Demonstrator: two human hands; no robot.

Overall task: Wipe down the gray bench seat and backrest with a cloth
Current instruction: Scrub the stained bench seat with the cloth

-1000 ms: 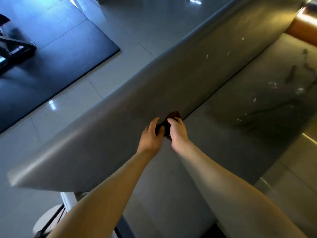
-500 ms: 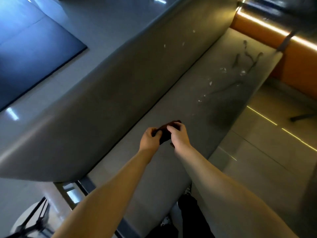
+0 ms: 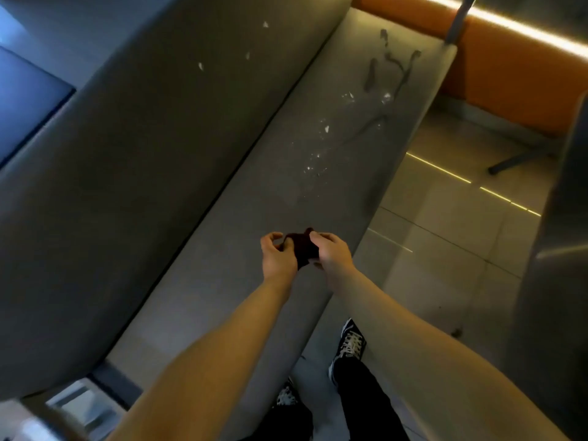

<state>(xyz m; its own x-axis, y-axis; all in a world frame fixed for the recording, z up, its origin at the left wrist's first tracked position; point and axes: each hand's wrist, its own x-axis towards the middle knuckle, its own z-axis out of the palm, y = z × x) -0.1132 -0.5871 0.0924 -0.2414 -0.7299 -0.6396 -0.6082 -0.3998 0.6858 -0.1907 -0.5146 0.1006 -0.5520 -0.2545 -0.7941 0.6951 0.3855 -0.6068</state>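
Observation:
A small dark cloth (image 3: pixel 302 248) is bunched between both hands above the gray bench seat (image 3: pixel 222 281). My left hand (image 3: pixel 276 257) pinches its left edge with curled fingers. My right hand (image 3: pixel 332 253) grips its right side. The gray backrest (image 3: pixel 143 154) slopes up on the left and carries a few white flecks (image 3: pixel 200 65). Farther along the seat lie white scraps (image 3: pixel 326 128) and dark smeared streaks (image 3: pixel 391 71). Both hands hover over the seat's near middle, well short of that dirt.
An orange bench (image 3: pixel 509 74) with a lit strip closes off the far end. Tiled floor (image 3: pixel 445 233) runs along the right, with a dark table base (image 3: pixel 515 160) and a gray surface edge (image 3: pixel 556 249). My shoes (image 3: pixel 350 345) stand beside the seat's front edge.
The view has swung right, from the backrest toward the seat and floor. Both hands, still holding the cloth, have come off the backrest crease and now sit over the seat.

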